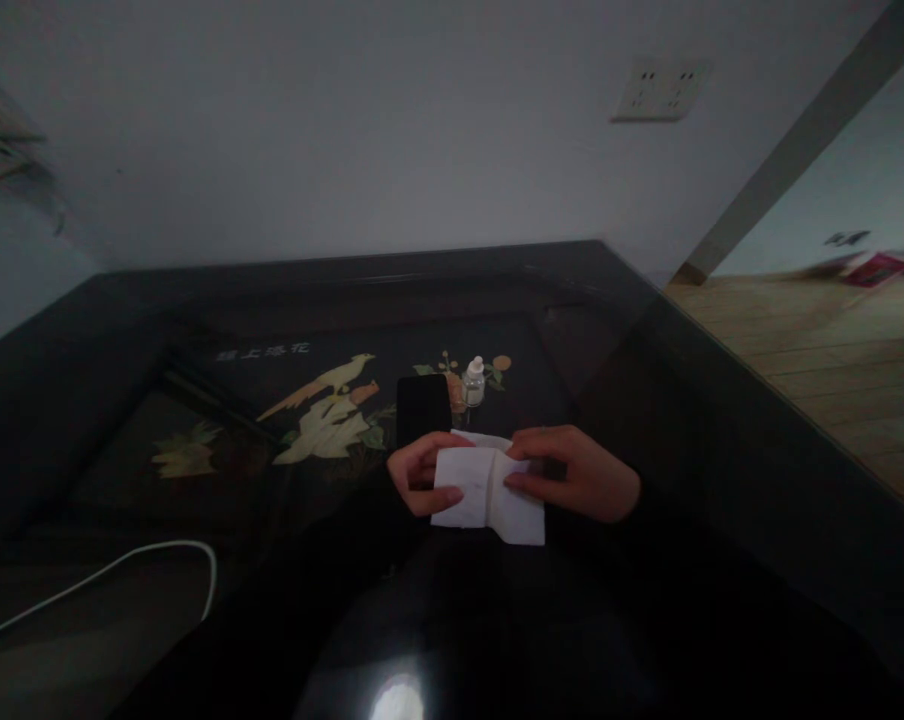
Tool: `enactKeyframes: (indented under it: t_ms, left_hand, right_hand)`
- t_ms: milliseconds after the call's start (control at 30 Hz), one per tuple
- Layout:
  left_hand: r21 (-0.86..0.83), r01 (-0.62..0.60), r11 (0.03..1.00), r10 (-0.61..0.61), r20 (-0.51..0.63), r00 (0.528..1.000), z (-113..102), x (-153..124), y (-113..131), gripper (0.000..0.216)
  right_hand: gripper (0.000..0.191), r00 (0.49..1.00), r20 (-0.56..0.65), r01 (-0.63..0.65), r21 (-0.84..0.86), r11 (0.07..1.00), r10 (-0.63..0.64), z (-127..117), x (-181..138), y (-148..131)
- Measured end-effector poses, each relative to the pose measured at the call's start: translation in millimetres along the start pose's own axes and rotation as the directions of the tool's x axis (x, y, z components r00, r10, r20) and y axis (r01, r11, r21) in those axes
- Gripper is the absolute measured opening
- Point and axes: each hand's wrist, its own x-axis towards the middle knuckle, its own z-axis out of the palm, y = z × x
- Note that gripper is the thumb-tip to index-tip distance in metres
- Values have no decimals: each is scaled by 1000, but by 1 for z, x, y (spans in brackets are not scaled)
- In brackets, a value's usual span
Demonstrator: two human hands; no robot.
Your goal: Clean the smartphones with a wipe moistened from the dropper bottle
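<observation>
Both hands hold a folded white tissue [489, 495] just above the dark table [197, 330]. My left hand [420, 476] pinches its left edge, thumb on top. On the tissue's right side my right hand [572, 470] grips the upper edge with curled fingers. A crease runs down the middle of the tissue. Just beyond the hands a black phone [422, 408] lies flat, and a small clear bottle with a white cap [473, 383] stands beside it.
The tabletop bears an inlaid bird and flower picture [324, 410] with pale characters. A white cable [122, 575] loops across the near left. A wall socket [658, 90] sits on the white wall behind. Wooden floor [834, 350] opens to the right.
</observation>
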Motion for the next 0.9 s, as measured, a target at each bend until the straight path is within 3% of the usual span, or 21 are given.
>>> enactKeyframes:
  t_ms: [167,267,400,500,567,633,700,800,900]
  left_hand:
    - [93,70,993,-70,-4,998,2,-5,-4,46]
    - [198,93,976,-90,-25,996,7,-10,-11,36]
    - [288,195,938,-182,-70,981,19,-26,-24,28]
    - [458,286,842,-292,-59,955,24,-38,-29,38]
    - [646,260,718,-300,-49,953,21,-44,-27,41]
    - [783,146,605,-196,-31,980,14,-48,-24,35]
    - [844,-16,536,-7,23,1000,8,-49,-24,26]
    - [854,-241,461,290,111,950,4,-48,-32,24]
    - [826,-334,454,397,149,906,4,-48,-47,23]
  right_hand:
    - [17,1000,-12,-21,73,997,22,-5,-1,1]
    - [20,981,-22,-187,102,977,190,-3,-8,15]
    - [24,934,81,-354,90,931,348,7,-25,35]
    - [20,924,154,-364,63,929,351,17,-34,37]
    - [14,937,132,-326,0,945,323,23,-36,32]
    - [10,958,54,-275,-91,957,280,29,-36,26]
    - [7,972,-36,-235,-152,960,232,35,-35,21]
    - [7,977,-78,-209,-152,966,199,40,-33,20]
    - [11,973,-65,-229,-124,965,223,44,-30,22]
